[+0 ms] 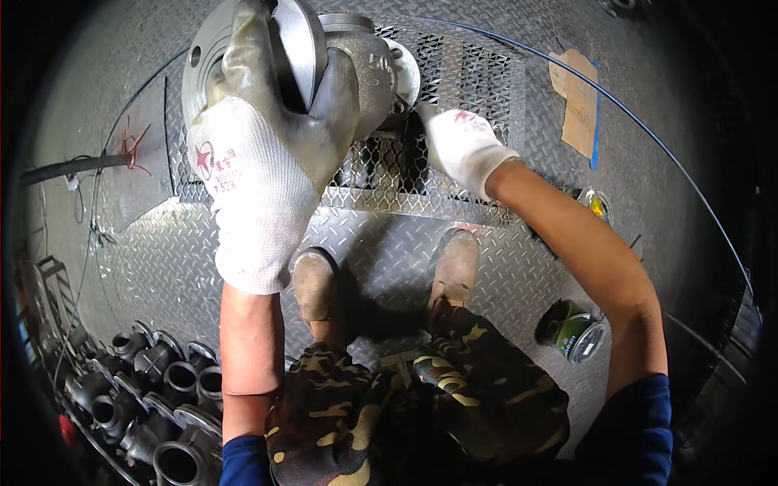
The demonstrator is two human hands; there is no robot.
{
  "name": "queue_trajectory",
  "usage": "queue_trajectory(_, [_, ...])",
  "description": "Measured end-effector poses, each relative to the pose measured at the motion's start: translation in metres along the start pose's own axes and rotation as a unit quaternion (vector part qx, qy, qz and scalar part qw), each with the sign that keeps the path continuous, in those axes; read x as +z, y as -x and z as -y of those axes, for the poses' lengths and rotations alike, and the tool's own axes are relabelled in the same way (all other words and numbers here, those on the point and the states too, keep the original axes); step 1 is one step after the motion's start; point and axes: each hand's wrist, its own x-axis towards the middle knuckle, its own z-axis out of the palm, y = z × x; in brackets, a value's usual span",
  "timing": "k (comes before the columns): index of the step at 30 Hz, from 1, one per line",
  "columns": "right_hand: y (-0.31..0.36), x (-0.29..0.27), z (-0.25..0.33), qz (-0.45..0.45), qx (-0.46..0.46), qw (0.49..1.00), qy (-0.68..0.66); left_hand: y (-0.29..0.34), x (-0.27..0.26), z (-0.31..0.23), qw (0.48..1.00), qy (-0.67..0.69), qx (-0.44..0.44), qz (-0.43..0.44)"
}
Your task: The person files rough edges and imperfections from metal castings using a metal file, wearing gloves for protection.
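A grey cast-metal valve body with round flanges lies on a raised mesh grate at the top of the view. My left hand, in a white glove with a grey coated palm, is closed around the large flange at the casting's left end. Its thumb and fingers spread over the flange's rim and face. Beside the smaller right flange is my gloved right hand, its fingers curled toward the casting's underside. The right fingertips are mostly hidden, and what they hold cannot be made out.
Several flanged metal castings are piled at the lower left. A green can lies right of my legs, and torn cardboard at the upper right. A cable arcs across the right side. My shoes stand on patterned metal plate.
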Motion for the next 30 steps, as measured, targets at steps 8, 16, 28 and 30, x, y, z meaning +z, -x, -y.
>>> queue_trajectory(8, [0.000, -0.011, -0.001, -0.051, 0.083, 0.984, -0.149, 0.001, -0.002, 0.005, 0.999, 0.019, -0.048, 0.016])
queue_trajectory(16, [0.009, -0.003, 0.015, -0.058, -0.026, 0.990, 0.124, -0.008, -0.008, -0.007, 0.997, -0.043, -0.050, 0.034])
queue_trajectory(28, [-0.012, 0.002, -0.027, 0.120, 0.206, 0.736, -0.634, -0.017, -0.002, -0.029, 0.991, -0.046, -0.105, 0.073])
queue_trajectory(30, [-0.017, -0.012, -0.009, 0.079, 0.215, 0.708, -0.668, -0.020, -0.024, -0.022, 0.994, 0.007, -0.078, 0.080])
